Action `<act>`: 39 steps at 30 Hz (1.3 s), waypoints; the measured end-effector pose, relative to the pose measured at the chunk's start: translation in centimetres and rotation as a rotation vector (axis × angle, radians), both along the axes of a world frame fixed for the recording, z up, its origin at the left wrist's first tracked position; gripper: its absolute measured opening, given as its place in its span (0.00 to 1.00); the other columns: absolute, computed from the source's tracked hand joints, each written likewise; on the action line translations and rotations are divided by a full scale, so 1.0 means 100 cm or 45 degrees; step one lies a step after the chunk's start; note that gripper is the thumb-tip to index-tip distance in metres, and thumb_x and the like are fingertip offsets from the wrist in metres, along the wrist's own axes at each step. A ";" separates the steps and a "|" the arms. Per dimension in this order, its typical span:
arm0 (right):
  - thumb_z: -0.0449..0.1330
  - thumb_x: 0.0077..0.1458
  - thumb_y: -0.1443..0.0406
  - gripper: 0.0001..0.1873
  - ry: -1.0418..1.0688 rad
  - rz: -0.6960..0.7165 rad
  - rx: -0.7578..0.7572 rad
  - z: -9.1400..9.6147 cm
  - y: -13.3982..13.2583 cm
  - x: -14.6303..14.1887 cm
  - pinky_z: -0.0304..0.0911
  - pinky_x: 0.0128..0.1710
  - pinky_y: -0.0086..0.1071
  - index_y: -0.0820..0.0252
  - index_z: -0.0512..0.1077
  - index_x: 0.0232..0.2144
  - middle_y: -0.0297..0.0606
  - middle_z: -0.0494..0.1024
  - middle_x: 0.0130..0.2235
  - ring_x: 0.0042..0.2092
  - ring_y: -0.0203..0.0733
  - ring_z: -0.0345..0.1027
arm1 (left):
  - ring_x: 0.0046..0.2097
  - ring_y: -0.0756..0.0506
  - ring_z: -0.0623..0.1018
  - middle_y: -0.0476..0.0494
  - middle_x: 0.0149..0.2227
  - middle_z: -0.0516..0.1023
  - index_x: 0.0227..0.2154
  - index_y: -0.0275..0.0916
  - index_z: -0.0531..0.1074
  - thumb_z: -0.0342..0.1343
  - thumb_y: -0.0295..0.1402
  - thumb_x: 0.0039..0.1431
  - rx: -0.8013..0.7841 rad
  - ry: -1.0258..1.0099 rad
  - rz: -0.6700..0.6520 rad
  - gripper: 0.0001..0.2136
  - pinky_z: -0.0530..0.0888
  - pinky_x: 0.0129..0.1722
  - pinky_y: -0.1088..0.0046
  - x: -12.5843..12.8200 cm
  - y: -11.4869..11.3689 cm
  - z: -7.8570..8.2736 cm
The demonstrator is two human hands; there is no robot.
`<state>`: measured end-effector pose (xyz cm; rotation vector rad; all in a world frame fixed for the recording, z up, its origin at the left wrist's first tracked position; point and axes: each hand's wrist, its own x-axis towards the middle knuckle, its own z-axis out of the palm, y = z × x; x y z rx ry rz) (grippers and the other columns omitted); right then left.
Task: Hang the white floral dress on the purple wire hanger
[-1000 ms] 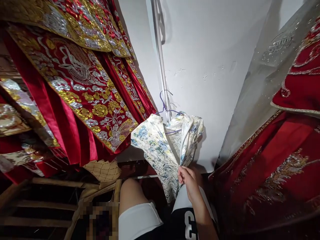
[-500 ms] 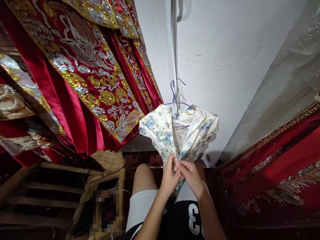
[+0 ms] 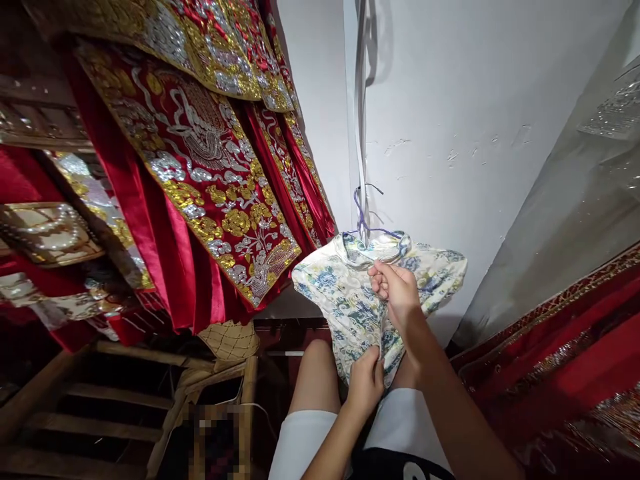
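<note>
A short-sleeved floral garment (image 3: 353, 313), white with blue and yellow flowers and a stand collar, hangs in front of me on a thin purple wire hanger (image 3: 361, 213). Its front edges meet along a centre line, closed up to near the collar. My right hand (image 3: 397, 287) is closed in a pinch at the top of that line, just below the collar; whatever small fastener is between its fingertips is hidden. Lower down, my left hand (image 3: 367, 380) grips the front fabric at the centre line. The garment's bottom end is hidden between my knees.
A white strap (image 3: 359, 120) runs up the pale wall (image 3: 450, 87) from the hanger. Red embroidered costumes (image 3: 220, 187) hang at left, above a bamboo chair frame (image 3: 115, 393). Red sequinned cloth (image 3: 575, 360) and a plastic cover (image 3: 555, 180) are at right.
My right hand has moved up from beside my left hand to the collar. The open V at the front has closed. My left hand is lower on the fabric.
</note>
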<state>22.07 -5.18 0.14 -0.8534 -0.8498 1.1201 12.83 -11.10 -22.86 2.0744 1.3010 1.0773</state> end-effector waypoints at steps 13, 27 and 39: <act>0.67 0.49 0.53 0.17 0.034 0.045 0.038 -0.012 -0.015 -0.008 0.49 0.18 0.26 0.59 0.71 0.22 0.29 0.65 0.16 0.19 0.30 0.54 | 0.46 0.44 0.77 0.41 0.43 0.78 0.51 0.40 0.69 0.49 0.34 0.70 0.198 -0.538 0.083 0.10 0.72 0.49 0.67 -0.029 0.023 0.120; 0.59 0.57 0.54 0.20 -0.424 -0.049 0.160 -0.031 -0.005 0.006 0.50 0.22 0.31 0.57 0.69 0.19 0.30 0.63 0.14 0.19 0.34 0.53 | 0.37 0.48 0.77 0.45 0.35 0.81 0.39 0.38 0.76 0.51 0.33 0.71 0.774 -0.148 0.021 0.10 0.68 0.44 0.69 -0.027 0.067 0.227; 0.60 0.52 0.53 0.21 -0.321 0.109 -0.136 -0.103 -0.052 0.003 0.50 0.22 0.31 0.57 0.66 0.14 0.29 0.61 0.14 0.18 0.33 0.53 | 0.28 0.54 0.75 0.52 0.23 0.70 0.30 0.35 0.70 0.48 0.23 0.67 -0.254 -2.118 0.443 0.10 0.75 0.41 0.77 -0.127 0.112 0.204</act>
